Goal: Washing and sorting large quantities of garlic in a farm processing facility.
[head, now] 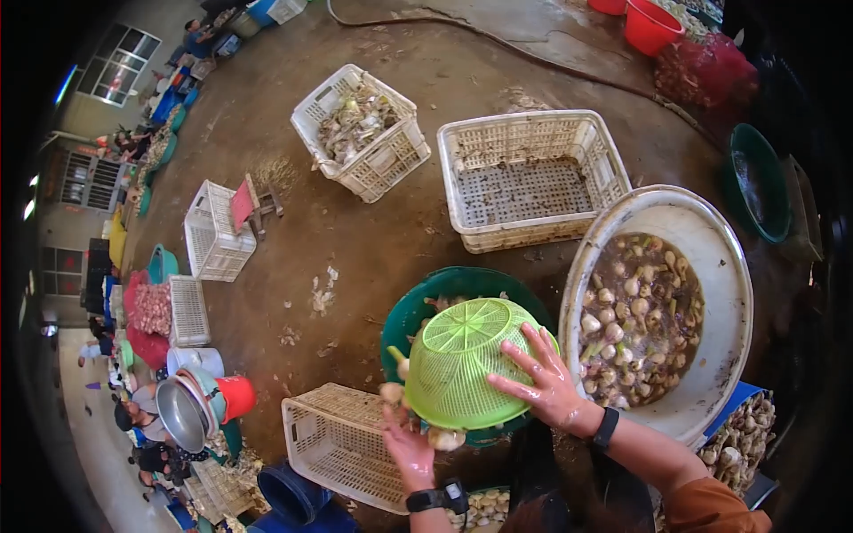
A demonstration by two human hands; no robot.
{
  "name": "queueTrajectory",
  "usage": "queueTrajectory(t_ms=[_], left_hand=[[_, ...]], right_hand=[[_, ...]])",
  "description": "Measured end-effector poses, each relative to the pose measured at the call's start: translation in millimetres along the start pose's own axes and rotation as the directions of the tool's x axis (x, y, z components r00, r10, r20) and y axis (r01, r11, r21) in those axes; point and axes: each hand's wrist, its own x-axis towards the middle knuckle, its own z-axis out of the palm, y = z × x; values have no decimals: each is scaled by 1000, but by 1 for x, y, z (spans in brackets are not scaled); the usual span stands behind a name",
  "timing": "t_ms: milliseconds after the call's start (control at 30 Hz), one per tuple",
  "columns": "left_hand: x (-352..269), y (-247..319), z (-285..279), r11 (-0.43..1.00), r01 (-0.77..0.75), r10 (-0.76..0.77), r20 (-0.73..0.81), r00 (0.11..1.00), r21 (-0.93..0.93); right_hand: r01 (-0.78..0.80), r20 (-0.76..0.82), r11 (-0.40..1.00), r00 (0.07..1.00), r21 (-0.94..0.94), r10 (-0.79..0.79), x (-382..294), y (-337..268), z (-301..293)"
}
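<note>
A light-green plastic mesh colander (466,366) is tipped over, its ribbed base facing up, above a dark-green tub (400,313). My wet right hand (550,390) lies with spread fingers against the colander's outer wall and holds it. Beside the lower left rim is my left hand (408,446); its grip is partly hidden. Close to those fingers is a pale garlic bulb (392,393), and another bulb (446,439) shows under the rim. To the right, a large white basin (720,266) holds garlic bulbs (640,306) in brown water.
A white plastic crate (533,230) with dirt inside stands beyond the tub. Another crate (386,170) holds peelings. Near my left hand is a tilted crate (346,433). A hose (520,50) crosses the wet floor. People sit far left among tubs.
</note>
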Motion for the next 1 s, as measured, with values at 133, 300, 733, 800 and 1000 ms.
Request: queueTrajectory(t_ms=[133, 300, 733, 800, 1000], left_hand=[[26, -39, -37, 942, 243, -185, -248, 951, 230], [-5, -69, 46, 916, 24, -1, -56, 998, 400], [76, -397, 186, 214, -353, 50, 351, 935, 911], [112, -417, 191, 56, -367, 69, 363, 929, 929], [185, -443, 199, 634, 70, -400, 249, 882, 771]], right_hand=[[-143, -122, 972, 978, 187, 168, 9, 1, 6], [-381, -240, 844, 840, 377, 486, -34, 33, -57], [-990, -613, -13, -99, 143, 784, -338, 252, -66], [-963, -554, 73, -86, 258, 828, -354, 276, -47], [-826, -196, 138, 34, 547, 980, -339, 370, 3]])
